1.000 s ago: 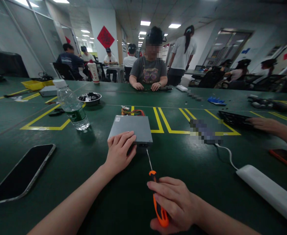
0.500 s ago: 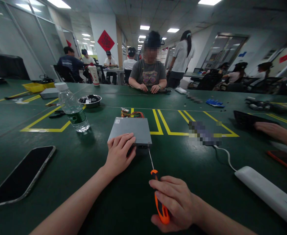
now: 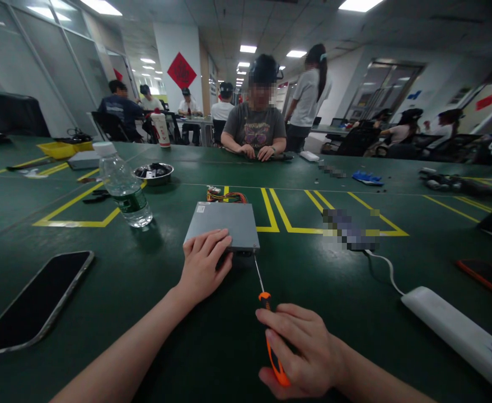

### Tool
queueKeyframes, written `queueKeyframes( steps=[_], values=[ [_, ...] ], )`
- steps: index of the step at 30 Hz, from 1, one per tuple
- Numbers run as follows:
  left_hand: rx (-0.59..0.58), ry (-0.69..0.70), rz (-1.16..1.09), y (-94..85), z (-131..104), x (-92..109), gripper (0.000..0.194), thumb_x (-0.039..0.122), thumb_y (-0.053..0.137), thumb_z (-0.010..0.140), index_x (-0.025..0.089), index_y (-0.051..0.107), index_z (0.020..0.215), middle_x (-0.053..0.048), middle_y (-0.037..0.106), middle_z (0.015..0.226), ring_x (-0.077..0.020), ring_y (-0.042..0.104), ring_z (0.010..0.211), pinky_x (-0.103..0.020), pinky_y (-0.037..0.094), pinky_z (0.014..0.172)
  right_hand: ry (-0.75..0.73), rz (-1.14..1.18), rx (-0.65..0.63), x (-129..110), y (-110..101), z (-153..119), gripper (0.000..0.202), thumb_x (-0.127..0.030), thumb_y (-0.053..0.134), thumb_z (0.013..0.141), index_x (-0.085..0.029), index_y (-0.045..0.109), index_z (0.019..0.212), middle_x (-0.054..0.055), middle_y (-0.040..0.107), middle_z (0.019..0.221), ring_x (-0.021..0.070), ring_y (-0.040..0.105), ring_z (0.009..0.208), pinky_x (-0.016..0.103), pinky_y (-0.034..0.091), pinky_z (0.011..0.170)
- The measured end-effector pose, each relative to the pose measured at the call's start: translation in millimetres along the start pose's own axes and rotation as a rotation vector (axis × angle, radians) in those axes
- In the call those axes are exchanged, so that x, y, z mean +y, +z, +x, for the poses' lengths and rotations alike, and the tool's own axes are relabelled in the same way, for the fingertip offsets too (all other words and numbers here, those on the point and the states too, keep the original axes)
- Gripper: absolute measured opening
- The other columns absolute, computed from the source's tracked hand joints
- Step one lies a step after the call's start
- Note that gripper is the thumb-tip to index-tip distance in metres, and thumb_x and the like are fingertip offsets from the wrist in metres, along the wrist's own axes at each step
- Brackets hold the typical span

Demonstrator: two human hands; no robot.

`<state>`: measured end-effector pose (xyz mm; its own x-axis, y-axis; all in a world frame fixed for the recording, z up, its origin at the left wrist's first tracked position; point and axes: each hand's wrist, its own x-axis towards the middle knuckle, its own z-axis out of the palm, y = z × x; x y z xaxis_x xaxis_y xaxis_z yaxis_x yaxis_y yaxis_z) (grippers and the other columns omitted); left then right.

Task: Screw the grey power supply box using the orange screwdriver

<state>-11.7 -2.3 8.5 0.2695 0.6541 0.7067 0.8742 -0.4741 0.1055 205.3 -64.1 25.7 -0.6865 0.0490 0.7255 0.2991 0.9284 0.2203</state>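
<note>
A grey metal computer power supply (image 3: 224, 218) lies on the green table, with a bundle of coloured wires (image 3: 233, 197) behind it. My left hand (image 3: 206, 263) grips its near left edge, fingers over the top and thumb against the front side. In my right hand (image 3: 302, 347) is an orange and black screwdriver (image 3: 265, 299), the handle wrapped by my fingers. Its shaft slants up and away, and the tip meets the near right corner of the power supply. A screw at that tip is too small to make out.
A water bottle (image 3: 126, 190), a phone (image 3: 36, 302) and a metal bowl of dark parts (image 3: 155, 173) stand left. To the right lie a white power strip (image 3: 455, 330) with its cord and a red-edged phone (image 3: 487, 279). Across the table sits a person (image 3: 254, 123).
The other person's hand at the right edge has gone out of view, and the dark object it held has moved right. My hands, the power supply and the screwdriver stay nearly in place.
</note>
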Motion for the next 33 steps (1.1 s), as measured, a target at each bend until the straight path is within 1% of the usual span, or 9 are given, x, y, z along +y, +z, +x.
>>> queueKeyframes(
  steps=[7, 13, 19, 22, 25, 27, 29, 31, 33],
  values=[
    [-0.007, 0.001, 0.002, -0.7, -0.3, 0.6, 0.026, 0.026, 0.05, 0.082, 0.025, 0.052, 0.109, -0.004, 0.058, 0.119, -0.0224, 0.049, 0.109, -0.04, 0.029, 0.085, -0.008, -0.009, 0.006, -1.3, 5.4, -5.9, 0.02, -0.033, 0.051, 0.08, -0.014, 0.056, 0.077, 0.013, 0.067, 0.082, 0.0146, 0.063, 0.065, 0.028, 0.052, 0.066],
    [0.007, 0.008, 0.01, -0.7, 1.0, 0.5, 0.026, 0.026, 0.05, 0.082, 0.024, 0.052, 0.108, -0.004, 0.058, 0.118, -0.0222, 0.05, 0.107, -0.04, 0.029, 0.085, 0.02, 0.032, -0.099, -4.2, 5.1, -1.7, 0.026, -0.038, 0.053, 0.08, -0.013, 0.059, 0.077, 0.014, 0.067, 0.084, 0.0159, 0.062, 0.065, 0.028, 0.052, 0.063],
    [-0.001, -0.001, -0.006, 0.4, -0.3, -0.1, 0.026, 0.026, 0.05, 0.083, 0.024, 0.051, 0.108, -0.003, 0.057, 0.119, -0.0215, 0.049, 0.109, -0.04, 0.029, 0.086, 0.034, 0.052, -0.082, -5.0, 5.4, 1.2, 0.026, -0.038, 0.053, 0.081, -0.013, 0.057, 0.076, 0.014, 0.066, 0.081, 0.016, 0.061, 0.061, 0.028, 0.05, 0.058],
    [-0.001, -0.002, -0.006, 0.3, -0.6, -0.1, 0.025, 0.027, 0.05, 0.083, 0.024, 0.051, 0.108, -0.003, 0.058, 0.119, -0.0213, 0.049, 0.109, -0.04, 0.029, 0.086, 0.045, 0.079, -0.095, -5.6, 6.1, -1.0, 0.032, -0.042, 0.047, 0.083, -0.012, 0.058, 0.083, 0.016, 0.066, 0.085, 0.0178, 0.063, 0.067, 0.031, 0.051, 0.063],
    [-0.007, -0.005, -0.007, 0.2, -0.5, 0.0, 0.026, 0.027, 0.049, 0.083, 0.025, 0.051, 0.109, -0.003, 0.057, 0.119, -0.0217, 0.048, 0.109, -0.04, 0.029, 0.086, 0.05, 0.11, -0.171, -5.6, 4.4, -0.3, 0.038, -0.043, 0.038, 0.087, -0.012, 0.057, 0.098, 0.016, 0.065, 0.093, 0.0193, 0.063, 0.075, 0.033, 0.051, 0.067],
    [-0.014, -0.006, -0.006, 0.0, -0.4, 0.1, 0.026, 0.027, 0.049, 0.083, 0.025, 0.051, 0.109, -0.003, 0.057, 0.12, -0.0218, 0.048, 0.11, -0.04, 0.029, 0.087, 0.043, 0.112, -0.217, -5.3, 2.7, 1.3, 0.036, -0.041, 0.038, 0.088, -0.014, 0.057, 0.104, 0.016, 0.065, 0.094, 0.0185, 0.063, 0.073, 0.032, 0.05, 0.064],
    [-0.015, -0.005, -0.004, -0.4, -0.1, 0.2, 0.026, 0.027, 0.049, 0.083, 0.025, 0.051, 0.109, -0.003, 0.057, 0.12, -0.0218, 0.048, 0.109, -0.04, 0.029, 0.087, 0.033, 0.104, -0.204, -5.3, 2.2, 1.4, 0.035, -0.042, 0.042, 0.088, -0.013, 0.059, 0.1, 0.015, 0.066, 0.092, 0.0163, 0.062, 0.066, 0.03, 0.049, 0.06],
    [-0.011, -0.003, -0.004, -0.7, 0.1, 0.3, 0.025, 0.027, 0.048, 0.084, 0.024, 0.051, 0.109, -0.003, 0.057, 0.12, -0.022, 0.048, 0.109, -0.04, 0.029, 0.086, 0.033, 0.084, -0.148, -5.9, 3.9, -1.2, 0.033, -0.044, 0.05, 0.084, -0.012, 0.06, 0.087, 0.015, 0.066, 0.089, 0.0138, 0.059, 0.058, 0.028, 0.048, 0.056],
    [-0.01, 0.0, -0.006, -0.9, 0.1, 0.3, 0.025, 0.027, 0.048, 0.084, 0.025, 0.052, 0.108, -0.003, 0.057, 0.119, -0.022, 0.048, 0.109, -0.04, 0.029, 0.086, 0.044, 0.062, -0.092, -6.8, 7.0, -5.3, 0.03, -0.042, 0.057, 0.08, -0.013, 0.058, 0.075, 0.015, 0.066, 0.088, 0.0131, 0.058, 0.056, 0.027, 0.046, 0.054]
  ],
)
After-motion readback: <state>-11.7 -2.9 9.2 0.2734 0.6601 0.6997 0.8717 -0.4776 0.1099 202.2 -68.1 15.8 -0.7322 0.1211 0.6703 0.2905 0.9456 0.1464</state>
